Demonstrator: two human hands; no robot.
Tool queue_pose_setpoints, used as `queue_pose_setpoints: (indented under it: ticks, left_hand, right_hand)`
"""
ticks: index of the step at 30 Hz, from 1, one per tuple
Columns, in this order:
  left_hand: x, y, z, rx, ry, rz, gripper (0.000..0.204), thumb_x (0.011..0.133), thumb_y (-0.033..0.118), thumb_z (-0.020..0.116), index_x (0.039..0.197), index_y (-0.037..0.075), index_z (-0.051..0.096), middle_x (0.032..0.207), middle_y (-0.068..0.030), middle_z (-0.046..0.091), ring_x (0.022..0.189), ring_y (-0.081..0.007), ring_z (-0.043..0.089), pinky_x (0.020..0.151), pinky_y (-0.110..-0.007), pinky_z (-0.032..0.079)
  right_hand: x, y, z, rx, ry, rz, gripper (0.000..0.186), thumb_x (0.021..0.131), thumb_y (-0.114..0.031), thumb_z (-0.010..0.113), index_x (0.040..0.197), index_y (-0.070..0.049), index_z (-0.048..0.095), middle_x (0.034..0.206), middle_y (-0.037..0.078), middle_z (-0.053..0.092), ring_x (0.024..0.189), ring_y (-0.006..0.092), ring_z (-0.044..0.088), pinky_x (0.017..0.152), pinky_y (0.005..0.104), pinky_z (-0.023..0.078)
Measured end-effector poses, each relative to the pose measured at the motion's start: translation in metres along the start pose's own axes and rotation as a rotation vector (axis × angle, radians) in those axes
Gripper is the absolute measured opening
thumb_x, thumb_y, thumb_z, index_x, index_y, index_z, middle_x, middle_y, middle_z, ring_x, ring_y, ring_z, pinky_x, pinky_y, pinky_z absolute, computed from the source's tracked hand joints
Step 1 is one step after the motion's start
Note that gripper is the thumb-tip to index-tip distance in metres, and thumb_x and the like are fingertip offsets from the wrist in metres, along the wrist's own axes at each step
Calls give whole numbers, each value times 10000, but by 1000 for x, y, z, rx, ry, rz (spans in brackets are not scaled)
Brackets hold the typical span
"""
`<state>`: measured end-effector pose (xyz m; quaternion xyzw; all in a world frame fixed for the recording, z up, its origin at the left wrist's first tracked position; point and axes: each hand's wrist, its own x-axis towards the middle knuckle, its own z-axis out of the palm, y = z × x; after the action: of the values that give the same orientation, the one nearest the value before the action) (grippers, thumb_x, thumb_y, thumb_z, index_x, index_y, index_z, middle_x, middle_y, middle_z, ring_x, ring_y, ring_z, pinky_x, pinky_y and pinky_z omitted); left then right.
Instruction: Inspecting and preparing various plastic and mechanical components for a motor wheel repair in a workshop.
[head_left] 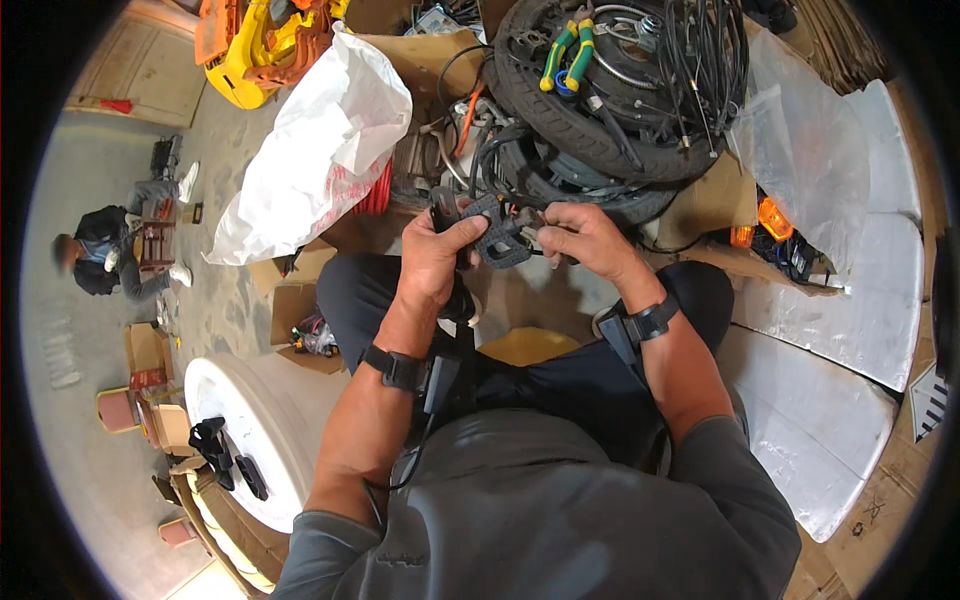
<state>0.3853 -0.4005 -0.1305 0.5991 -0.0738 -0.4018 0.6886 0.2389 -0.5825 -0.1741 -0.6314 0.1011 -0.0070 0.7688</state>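
1. Black plastic, ribbed and blocky: a small black part (497, 236) with wires trailing from it sits between both hands, raised over the person's knees in front of the chest; held there, it stays close under the eyes and off the cluttered floor.

2. Head view, left hand (437, 258): the fingers are curled tight round the left end of the part and a dark lump behind it, thumb on top; this grip looks like the steadying one, keeping the piece from turning.

3. Head view, right hand (583, 235): the fingertips are pinched together at the part's right edge, on its thin wires or a small fitting; what exactly they nip is too small to tell; the hand is nearly closed, suited to fine work rather than carrying.

4. Both wrists wear black straps with small units, and a cable runs down from the left one.

5. Just beyond the hands lies a stack of tyres (590, 120) heaped with black cables, with green-handled pliers (567, 55) resting on top, within easy reach.

6. To the left leans a white plastic bag (315, 150); a white disc (250, 420) with black clips lies by the left knee; silver padded sheets (850, 330) spread on the right.

7. Far left, another person (105, 255) crouches on the floor, well apart.
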Motion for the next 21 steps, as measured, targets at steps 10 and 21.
queue_pose_setpoints:
  ticks: [10, 21]
  left_hand:
    - [-8, -5, -2, 71, -20, 55, 285, 776, 13, 746, 1027, 1, 610, 846, -50, 662, 619, -86, 584, 485, -206, 465]
    - [-14, -12, 5, 250, -77, 40, 239, 783, 23, 746, 997, 2, 641, 812, -15, 650, 595, -54, 549, 508, -195, 435]
  right_hand:
    - [2, -2, 8, 109, 107, -170, 289, 873, -136, 663, 1133, -19, 613, 1021, 43, 654, 939, 109, 594, 832, 256, 469]
    - [5, 3, 16, 90, 168, -148, 169, 830, -61, 686, 990, -15, 658, 878, 1, 643, 768, 54, 579, 676, 219, 475]
